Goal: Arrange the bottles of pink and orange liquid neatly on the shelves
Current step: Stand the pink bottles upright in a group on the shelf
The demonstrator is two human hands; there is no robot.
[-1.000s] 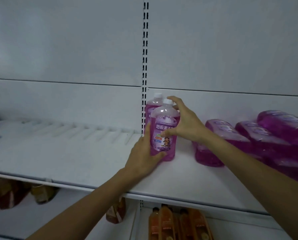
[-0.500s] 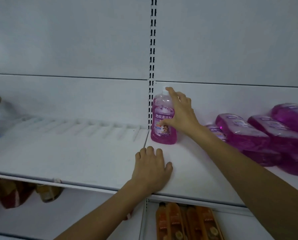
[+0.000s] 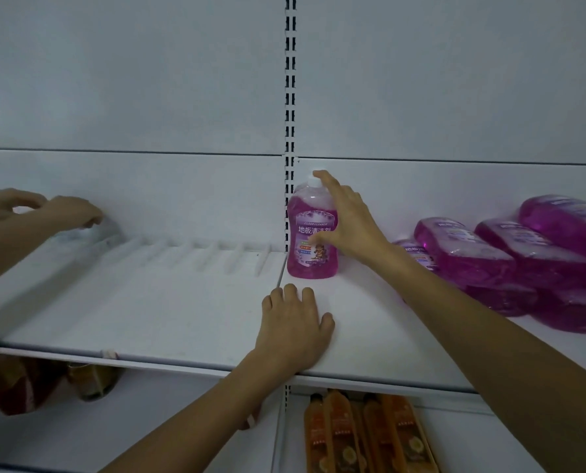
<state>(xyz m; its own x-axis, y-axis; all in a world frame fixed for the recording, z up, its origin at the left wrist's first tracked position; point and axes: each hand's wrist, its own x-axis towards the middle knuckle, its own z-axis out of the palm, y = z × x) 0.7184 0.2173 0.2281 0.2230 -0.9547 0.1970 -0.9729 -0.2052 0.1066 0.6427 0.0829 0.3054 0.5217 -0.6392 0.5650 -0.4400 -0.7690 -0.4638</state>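
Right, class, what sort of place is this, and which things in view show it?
Probably a shop aisle being stocked: white shelves on a slotted upright, one pink bottle standing beside more pink bottles piled on their sides, and orange bottles in a row below.

The upright pink bottle (image 3: 312, 238) is glossy clear plastic with a paper-like label. The shelf (image 3: 168, 308) looks smooth, matt white.

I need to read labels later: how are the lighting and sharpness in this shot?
Head view: dim bluish light, no glare; upright pink bottle shows a legible label; another person's hands at far left are smeared; orange bottles below sit in shadow.
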